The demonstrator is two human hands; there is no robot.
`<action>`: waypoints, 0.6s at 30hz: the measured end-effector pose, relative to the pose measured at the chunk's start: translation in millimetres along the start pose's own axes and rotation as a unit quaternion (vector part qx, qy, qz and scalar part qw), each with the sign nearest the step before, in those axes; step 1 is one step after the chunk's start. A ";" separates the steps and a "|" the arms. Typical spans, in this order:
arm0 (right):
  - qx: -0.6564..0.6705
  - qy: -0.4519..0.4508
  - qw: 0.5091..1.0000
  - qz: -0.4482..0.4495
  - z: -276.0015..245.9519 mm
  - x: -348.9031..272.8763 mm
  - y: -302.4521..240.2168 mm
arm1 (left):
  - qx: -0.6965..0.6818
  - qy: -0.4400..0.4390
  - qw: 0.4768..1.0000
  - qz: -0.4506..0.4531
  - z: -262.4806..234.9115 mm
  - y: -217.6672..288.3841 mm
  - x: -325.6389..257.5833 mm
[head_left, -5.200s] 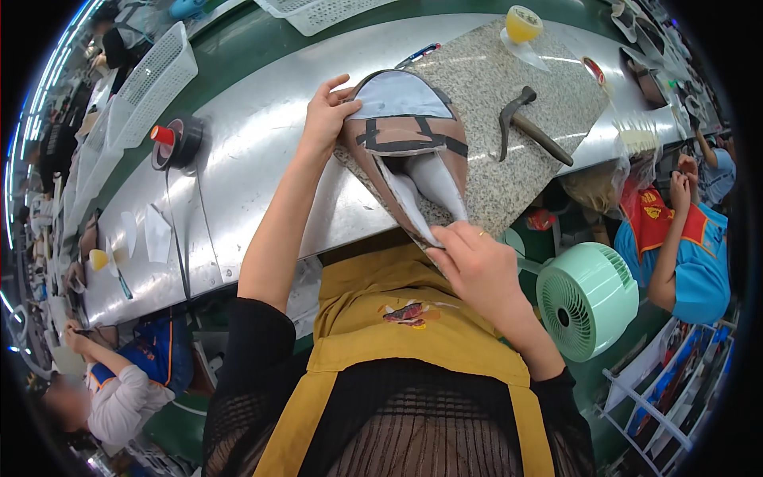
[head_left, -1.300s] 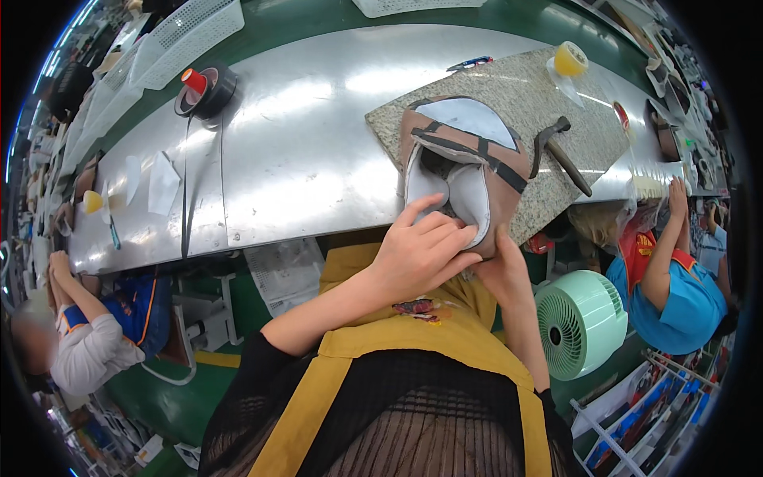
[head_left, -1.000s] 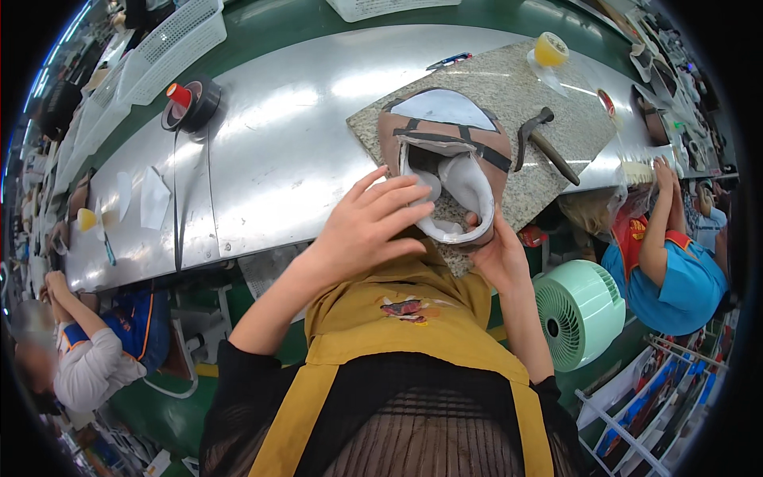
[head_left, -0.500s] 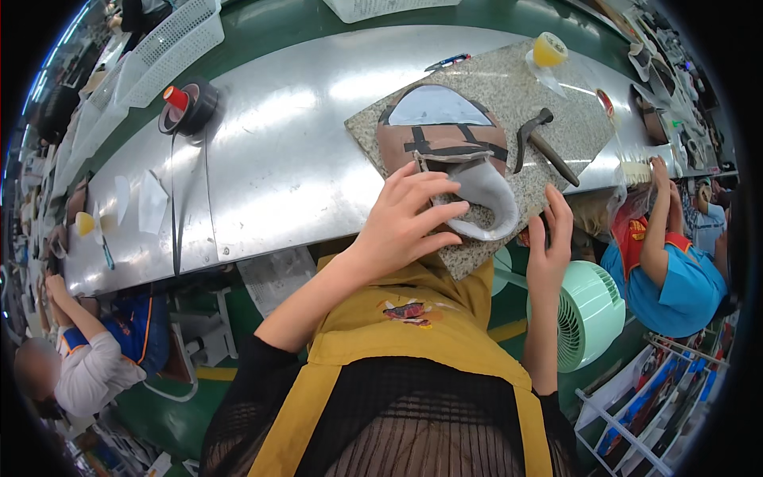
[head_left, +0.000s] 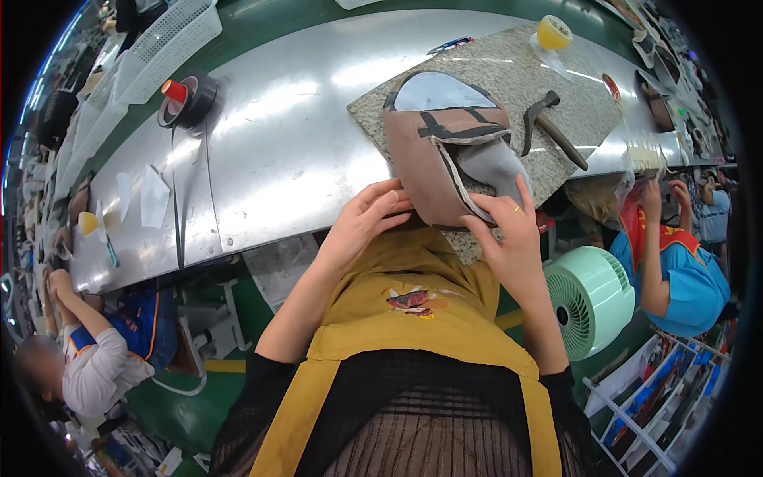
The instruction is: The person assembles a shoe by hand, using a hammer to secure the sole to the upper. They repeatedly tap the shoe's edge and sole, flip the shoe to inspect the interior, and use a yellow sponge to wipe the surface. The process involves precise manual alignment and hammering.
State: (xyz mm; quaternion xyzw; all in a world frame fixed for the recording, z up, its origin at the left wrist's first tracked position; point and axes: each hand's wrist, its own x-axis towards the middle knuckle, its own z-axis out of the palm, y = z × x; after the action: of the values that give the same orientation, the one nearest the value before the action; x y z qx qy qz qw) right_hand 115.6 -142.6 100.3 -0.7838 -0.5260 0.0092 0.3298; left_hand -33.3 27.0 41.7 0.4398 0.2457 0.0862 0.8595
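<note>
Fingers of the left hand (head_left: 367, 219) and right hand (head_left: 509, 230) are clamped on a brown shoe upper (head_left: 445, 163); its lining is left unfolded.

Free room: wide bare stretch of metal bench top (head_left: 278, 151) left of the granite slab (head_left: 493, 87), open for a hand betw slab and the black tape roll (head_left: 189, 99). Slab itself crowded: brown shoe upper (head_left: 445, 159) covers its near-left part, w/ left hand (head_left: 362, 222) and right hand (head_left: 509, 230) at its near edge; hammer (head_left: 548, 127) lies just right of the upper, yellow cup (head_left: 554, 32) at far corner. Narrow bare strip of slab betw upper and hammer. Far left: paper scraps (head_left: 151, 195) on bench, white mesh basket (head_left: 171, 36) behind tape. Right side blocked low by green fan (head_left: 592, 298) and 1 co-worker's arm (head_left: 652, 238).
</note>
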 end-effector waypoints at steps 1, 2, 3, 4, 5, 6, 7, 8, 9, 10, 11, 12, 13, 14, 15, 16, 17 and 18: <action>0.013 -0.013 1.000 0.012 -4.7 -1.5 -0.7 | -0.050 -0.018 0.999 -0.005 2.9 -2.3 7.3; 0.019 -0.026 0.999 0.020 -8.1 -3.2 -0.6 | -0.099 -0.036 0.994 -0.010 6.0 -3.8 15.0; 0.026 -0.039 0.998 0.030 -11.0 -6.1 -0.2 | -0.135 -0.029 0.990 -0.032 9.6 -3.9 23.2; 0.033 -0.052 0.997 0.040 -13.6 -8.3 0.0 | -0.171 -0.023 0.983 -0.055 13.3 -2.9 32.1; 0.039 -0.052 0.997 0.039 -15.5 -8.8 -0.5 | -0.206 -0.015 0.975 -0.077 17.9 -3.8 37.3; 0.046 -0.049 0.997 0.039 -16.5 -6.9 -1.3 | -0.225 -0.034 0.971 -0.079 23.6 -4.6 40.9; 0.052 -0.046 0.997 0.039 -17.4 -5.9 -1.7 | -0.243 -0.052 0.965 -0.081 29.5 -5.6 44.3; 0.050 -0.048 0.997 0.038 -17.7 -7.3 -1.4 | -0.262 -0.070 0.959 -0.083 34.5 -6.4 47.3; 0.049 -0.048 0.997 0.037 -15.9 -9.7 -1.3 | -0.259 -0.066 0.961 -0.074 37.1 -6.6 49.6; 0.048 -0.049 0.997 0.036 -15.0 -10.8 -1.0 | -0.257 -0.062 0.962 -0.065 39.3 -6.7 51.6; 0.029 -0.034 0.999 0.020 -15.4 -8.9 -0.4 | -0.255 -0.057 0.964 -0.056 40.2 -6.0 53.4; 0.003 -0.020 1.000 0.009 -14.8 -8.4 0.6 | -0.255 -0.053 0.965 -0.036 40.0 -4.7 54.0; -0.024 -0.006 1.000 -0.001 -14.1 -7.7 1.9 | -0.254 -0.048 0.966 -0.015 40.1 -1.2 55.1; -0.051 0.008 0.999 -0.011 -13.5 -6.8 2.9 | -0.254 -0.044 0.966 0.006 39.7 2.6 56.5; -0.101 0.020 0.994 -0.021 -14.7 -5.2 3.6 | -0.270 -0.033 0.962 0.010 38.4 6.4 58.2; -0.098 0.012 0.995 -0.017 -15.7 -5.6 6.4 | -0.270 -0.030 0.962 0.018 34.7 9.9 59.2; -0.096 0.004 0.995 -0.013 -17.4 -7.1 10.8 | -0.270 -0.026 0.962 0.025 30.2 13.3 59.7; -0.094 -0.003 0.995 -0.009 -18.4 -8.5 13.8 | -0.270 -0.024 0.962 0.033 28.3 15.4 61.3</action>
State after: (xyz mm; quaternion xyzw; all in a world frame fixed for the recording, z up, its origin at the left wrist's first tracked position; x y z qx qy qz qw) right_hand 129.7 -162.1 104.6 -0.8069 -0.5323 -0.0410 0.2529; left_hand 34.9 38.4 46.7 0.2011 0.1778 0.1668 0.9488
